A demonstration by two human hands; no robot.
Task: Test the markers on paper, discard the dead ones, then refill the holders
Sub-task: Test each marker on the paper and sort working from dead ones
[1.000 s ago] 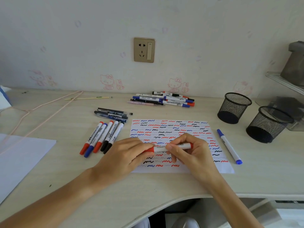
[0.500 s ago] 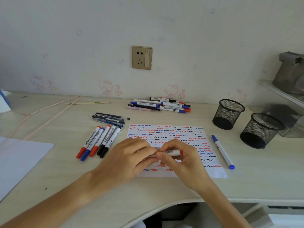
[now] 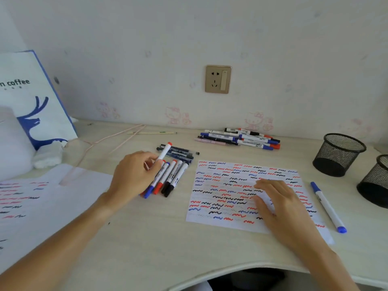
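My left hand (image 3: pixel 134 175) pinches a red-capped white marker (image 3: pixel 164 151), tilted up above a row of several capped markers (image 3: pixel 168 179) lying side by side on the desk. My right hand (image 3: pixel 277 202) lies flat with straight fingers on the test sheet (image 3: pixel 220 192), which is covered in red, blue and black squiggles. A blue marker (image 3: pixel 327 206) lies just right of the sheet. A pile of markers (image 3: pixel 241 138) sits near the wall. Two black mesh holders (image 3: pixel 339 154) (image 3: pixel 375 181) stand at the right, both looking empty.
A few dark pens (image 3: pixel 178 153) lie behind the marker row. A second scribbled sheet (image 3: pixel 31 202) lies at the left, beside a white and blue paper bag (image 3: pixel 31 97). A pink cord (image 3: pixel 109 137) and a thin stick (image 3: pixel 151 132) lie near the wall.
Both hands held the red marker over the sheet, pressing its cap on. Now my left hand has carried it left over the marker row and my right hand has let go, resting on the sheet.
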